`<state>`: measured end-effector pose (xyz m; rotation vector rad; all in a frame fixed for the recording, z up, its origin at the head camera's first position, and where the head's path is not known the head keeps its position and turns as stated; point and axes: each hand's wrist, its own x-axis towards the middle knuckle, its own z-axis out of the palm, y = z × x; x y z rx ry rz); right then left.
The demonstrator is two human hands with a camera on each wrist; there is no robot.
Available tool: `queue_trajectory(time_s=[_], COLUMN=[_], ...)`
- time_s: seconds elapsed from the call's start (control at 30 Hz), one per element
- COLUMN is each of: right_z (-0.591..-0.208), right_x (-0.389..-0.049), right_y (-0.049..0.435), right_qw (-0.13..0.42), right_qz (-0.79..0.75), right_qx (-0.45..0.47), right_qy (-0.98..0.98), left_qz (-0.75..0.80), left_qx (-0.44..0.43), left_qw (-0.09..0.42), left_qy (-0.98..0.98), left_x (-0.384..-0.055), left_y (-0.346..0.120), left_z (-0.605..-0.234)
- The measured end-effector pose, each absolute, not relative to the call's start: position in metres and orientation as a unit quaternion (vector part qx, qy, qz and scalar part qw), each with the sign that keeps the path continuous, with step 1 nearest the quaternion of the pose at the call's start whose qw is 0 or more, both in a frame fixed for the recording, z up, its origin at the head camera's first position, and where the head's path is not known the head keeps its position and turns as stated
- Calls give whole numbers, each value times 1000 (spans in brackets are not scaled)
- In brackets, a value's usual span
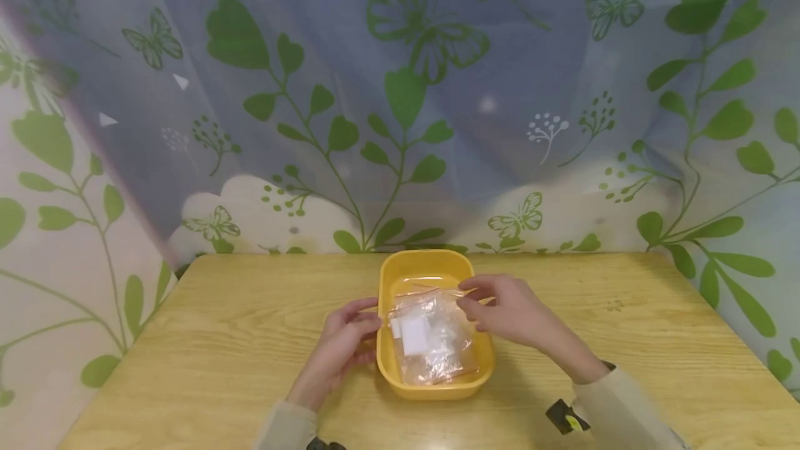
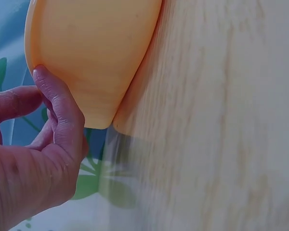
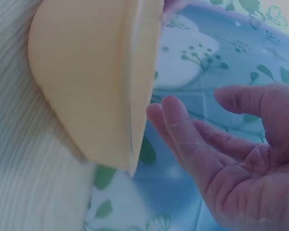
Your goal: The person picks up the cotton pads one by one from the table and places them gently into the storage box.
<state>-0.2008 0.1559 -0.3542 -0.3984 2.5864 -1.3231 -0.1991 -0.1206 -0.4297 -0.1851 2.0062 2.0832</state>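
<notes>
A yellow plastic bin (image 1: 437,392) stands on the wooden table and holds several clear zip bags (image 1: 446,346) with reddish seal strips. Among the bags lies a white rectangular piece (image 1: 415,335). At the bin's left side is my left hand (image 1: 340,339), its relaxed fingers touching near the rim. The left wrist view puts a fingertip right at the rim of the bin (image 2: 94,53). My right hand (image 1: 509,311) hovers over the right rim, thumb and fingers apart, fingertips close above the bags. Nothing shows between its fingers in the right wrist view.
The light wooden table (image 1: 250,339) extends to both sides of the bin. Behind it hangs a blue and white curtain (image 1: 500,89) printed with green leaves and butterflies. Dark straps show at both sleeve cuffs (image 1: 603,394).
</notes>
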Motion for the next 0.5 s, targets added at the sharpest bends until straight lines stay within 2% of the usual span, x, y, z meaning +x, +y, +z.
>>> queue_trajectory(time_s=[0.4,0.5], right_z=[-363,-370], right_x=[-178,-173], right_y=[210,220], right_qw=[41,13], right_qz=[-421,-374], right_qx=[-117,-125], right_qy=[898,919], left_qz=[608,542], left_qx=[-12,28], left_qw=[60,19], left_qy=[791,840], left_x=[-182,-177], left_y=[-119,-123], left_z=[-429,-428])
